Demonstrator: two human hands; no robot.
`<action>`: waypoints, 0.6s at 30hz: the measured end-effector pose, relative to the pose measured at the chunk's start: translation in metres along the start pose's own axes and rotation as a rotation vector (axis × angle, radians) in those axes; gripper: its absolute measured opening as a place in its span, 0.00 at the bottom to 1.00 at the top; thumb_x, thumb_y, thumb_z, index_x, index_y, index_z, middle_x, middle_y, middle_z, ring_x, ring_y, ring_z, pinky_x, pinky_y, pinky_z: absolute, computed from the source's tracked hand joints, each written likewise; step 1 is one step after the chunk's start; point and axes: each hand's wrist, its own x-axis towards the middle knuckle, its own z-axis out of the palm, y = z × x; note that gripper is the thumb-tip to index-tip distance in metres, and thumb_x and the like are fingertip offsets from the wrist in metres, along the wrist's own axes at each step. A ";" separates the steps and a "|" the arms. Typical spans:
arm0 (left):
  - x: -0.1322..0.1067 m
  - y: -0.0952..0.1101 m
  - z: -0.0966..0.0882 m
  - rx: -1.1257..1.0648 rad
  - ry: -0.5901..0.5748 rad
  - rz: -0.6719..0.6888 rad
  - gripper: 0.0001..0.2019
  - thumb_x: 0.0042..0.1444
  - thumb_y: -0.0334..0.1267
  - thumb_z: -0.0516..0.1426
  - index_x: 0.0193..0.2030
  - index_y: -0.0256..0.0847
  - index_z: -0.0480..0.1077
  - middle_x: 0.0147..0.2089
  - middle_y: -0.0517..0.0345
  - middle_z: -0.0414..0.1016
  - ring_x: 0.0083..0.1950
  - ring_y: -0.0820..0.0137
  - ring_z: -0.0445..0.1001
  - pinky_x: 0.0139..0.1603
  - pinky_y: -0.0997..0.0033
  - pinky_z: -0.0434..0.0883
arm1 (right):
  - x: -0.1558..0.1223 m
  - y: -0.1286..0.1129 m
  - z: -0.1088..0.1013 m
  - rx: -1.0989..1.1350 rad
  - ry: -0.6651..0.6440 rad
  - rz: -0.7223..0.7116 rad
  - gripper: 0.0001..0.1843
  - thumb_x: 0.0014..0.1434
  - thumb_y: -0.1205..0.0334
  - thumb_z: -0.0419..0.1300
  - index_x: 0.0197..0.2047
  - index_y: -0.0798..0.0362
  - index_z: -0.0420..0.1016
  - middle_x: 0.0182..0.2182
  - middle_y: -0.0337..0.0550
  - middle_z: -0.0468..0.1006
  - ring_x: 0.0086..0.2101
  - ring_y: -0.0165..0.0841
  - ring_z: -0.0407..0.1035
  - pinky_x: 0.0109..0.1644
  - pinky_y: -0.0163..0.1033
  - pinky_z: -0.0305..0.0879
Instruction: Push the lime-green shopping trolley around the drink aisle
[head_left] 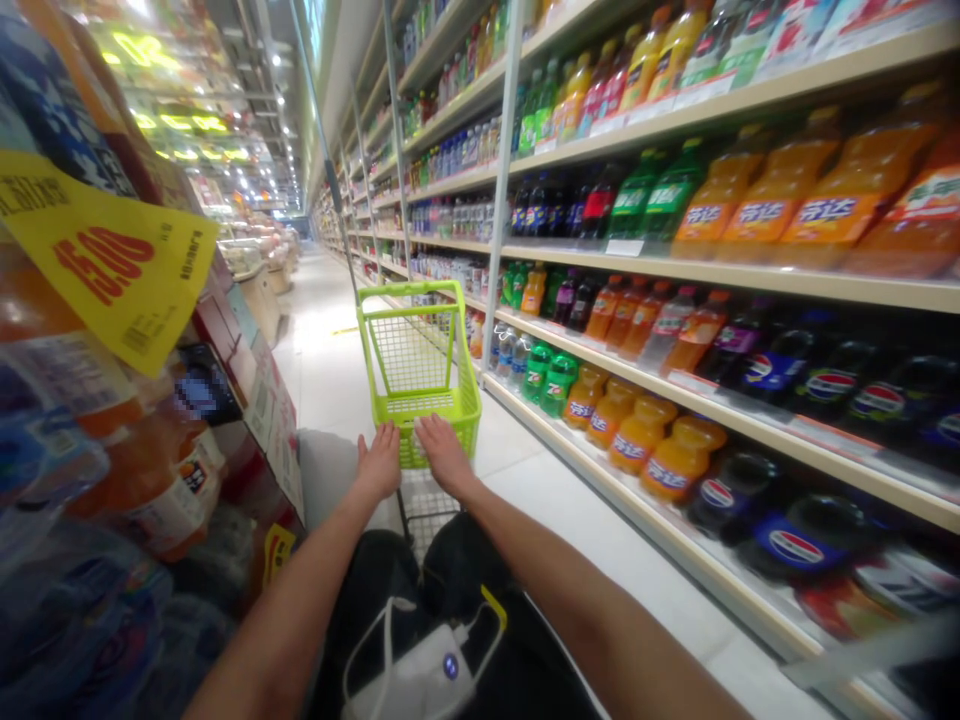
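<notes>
A lime-green shopping cart stands in the aisle just ahead of me, its basket holding nothing I can see. My left hand rests palm down on the near edge of the cart, its fingers curled over the handle. Beside it my right hand grips the same edge, fingers wrapped forward over it. Both forearms reach out from the bottom of the view.
Shelves of soda bottles run along the right side, orange, green and dark cola. On the left is a stack of bottled drinks with a yellow price tag. A white power bank with cable hangs at my waist. The pale floor stretches ahead.
</notes>
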 end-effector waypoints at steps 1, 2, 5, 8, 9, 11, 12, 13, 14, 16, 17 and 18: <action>-0.001 -0.001 -0.001 -0.001 0.006 0.001 0.32 0.49 0.26 0.43 0.65 0.33 0.45 0.69 0.47 0.39 0.68 0.63 0.41 0.63 0.41 0.43 | 0.001 -0.005 0.002 0.013 -0.006 -0.035 0.23 0.60 0.74 0.47 0.56 0.50 0.64 0.58 0.49 0.63 0.59 0.36 0.52 0.61 0.51 0.49; -0.002 -0.002 -0.001 -0.001 0.013 -0.002 0.32 0.49 0.26 0.43 0.65 0.33 0.45 0.69 0.47 0.40 0.68 0.62 0.41 0.63 0.42 0.43 | 0.001 -0.007 0.003 0.021 -0.010 -0.060 0.23 0.59 0.74 0.48 0.56 0.49 0.64 0.58 0.48 0.63 0.59 0.36 0.52 0.61 0.51 0.49; -0.006 -0.007 -0.001 0.003 0.033 -0.014 0.33 0.49 0.26 0.44 0.65 0.34 0.45 0.69 0.47 0.40 0.68 0.62 0.41 0.63 0.42 0.43 | 0.000 0.003 -0.005 0.008 0.000 -0.063 0.23 0.59 0.73 0.48 0.56 0.52 0.64 0.58 0.49 0.62 0.60 0.37 0.51 0.61 0.50 0.50; -0.008 -0.012 0.000 0.000 0.033 -0.008 0.34 0.48 0.26 0.45 0.65 0.33 0.44 0.68 0.46 0.40 0.68 0.62 0.41 0.63 0.42 0.43 | -0.006 0.030 -0.020 -0.041 0.053 0.032 0.24 0.58 0.73 0.48 0.58 0.55 0.62 0.58 0.51 0.62 0.60 0.38 0.50 0.60 0.50 0.52; -0.009 -0.013 0.001 -0.003 0.037 -0.006 0.34 0.47 0.26 0.45 0.65 0.33 0.44 0.68 0.46 0.40 0.68 0.62 0.41 0.63 0.42 0.43 | -0.009 0.040 -0.025 -0.059 0.084 0.076 0.25 0.58 0.73 0.47 0.58 0.55 0.61 0.58 0.51 0.62 0.60 0.39 0.50 0.59 0.51 0.52; -0.010 -0.012 0.003 -0.003 0.050 -0.010 0.34 0.47 0.25 0.44 0.65 0.32 0.45 0.68 0.46 0.40 0.68 0.62 0.41 0.63 0.43 0.43 | -0.015 0.054 -0.031 -0.087 0.146 0.151 0.25 0.58 0.73 0.46 0.59 0.55 0.60 0.58 0.52 0.61 0.60 0.39 0.49 0.59 0.52 0.52; -0.010 -0.011 0.004 0.001 0.059 -0.008 0.34 0.47 0.25 0.44 0.65 0.32 0.45 0.68 0.46 0.40 0.68 0.62 0.41 0.63 0.43 0.43 | -0.018 0.059 -0.031 -0.096 0.168 0.170 0.25 0.58 0.73 0.46 0.59 0.56 0.60 0.58 0.52 0.61 0.61 0.39 0.47 0.59 0.52 0.52; -0.011 -0.010 0.005 0.009 0.069 0.003 0.33 0.48 0.24 0.43 0.64 0.31 0.45 0.68 0.47 0.40 0.68 0.63 0.41 0.64 0.43 0.43 | -0.022 0.062 -0.030 -0.100 0.180 0.174 0.26 0.58 0.73 0.45 0.59 0.56 0.60 0.59 0.51 0.60 0.61 0.39 0.46 0.60 0.51 0.51; -0.012 -0.007 0.005 0.019 0.085 0.023 0.33 0.48 0.24 0.43 0.65 0.31 0.45 0.69 0.48 0.40 0.68 0.63 0.41 0.64 0.44 0.42 | -0.025 0.063 -0.027 -0.098 0.184 0.167 0.26 0.57 0.74 0.45 0.59 0.57 0.59 0.59 0.51 0.59 0.62 0.39 0.45 0.60 0.51 0.51; -0.013 -0.001 0.007 0.037 0.116 0.083 0.33 0.49 0.24 0.42 0.65 0.33 0.45 0.69 0.50 0.39 0.69 0.64 0.39 0.64 0.45 0.40 | -0.032 0.061 -0.019 -0.085 0.183 0.142 0.26 0.57 0.75 0.44 0.59 0.58 0.59 0.60 0.51 0.57 0.62 0.38 0.43 0.61 0.49 0.50; -0.013 0.003 0.008 0.042 0.128 0.115 0.32 0.50 0.24 0.41 0.65 0.33 0.45 0.69 0.50 0.39 0.69 0.65 0.39 0.65 0.46 0.38 | -0.036 0.059 -0.014 -0.075 0.182 0.136 0.27 0.57 0.75 0.43 0.59 0.57 0.59 0.60 0.51 0.57 0.62 0.37 0.42 0.61 0.49 0.49; -0.012 0.008 0.009 0.044 0.135 0.144 0.32 0.50 0.24 0.41 0.65 0.34 0.45 0.69 0.51 0.39 0.69 0.65 0.39 0.65 0.46 0.37 | -0.039 0.057 -0.009 -0.064 0.184 0.136 0.27 0.57 0.76 0.42 0.60 0.56 0.59 0.61 0.50 0.57 0.63 0.37 0.41 0.61 0.50 0.49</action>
